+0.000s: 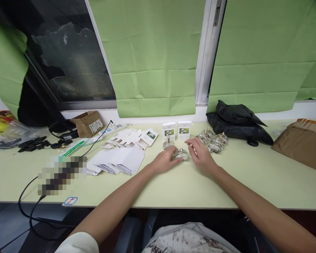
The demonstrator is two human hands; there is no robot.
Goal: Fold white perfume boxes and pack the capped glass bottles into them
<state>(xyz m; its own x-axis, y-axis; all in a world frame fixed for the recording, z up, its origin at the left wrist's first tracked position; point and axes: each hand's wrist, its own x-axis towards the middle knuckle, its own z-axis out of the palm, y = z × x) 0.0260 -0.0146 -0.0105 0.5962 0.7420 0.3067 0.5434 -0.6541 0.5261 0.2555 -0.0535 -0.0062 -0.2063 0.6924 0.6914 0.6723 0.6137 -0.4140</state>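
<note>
My left hand (163, 161) is closed on a round glass perfume bottle (181, 155), thumb in front of it and fingers behind. The bottle is low at the table surface. To its right, my right hand (202, 157) holds nothing, its fingers apart and reaching toward the bottle. Another perfume bottle (168, 143) stands just behind my left hand. Two small white boxes (183, 130) with a green flower picture stand upright behind the hands. Beyond my right hand is a cluster of similar glass bottles (217, 143), partly hidden by it.
Left of my hands lie flattened white cartons (133, 137) and folded white papers (121, 160). An open brown box (87, 124), cables and black pieces (35, 143) are farther left. Black plastic bags (237, 123) and a brown parcel (302, 144) lie to the right.
</note>
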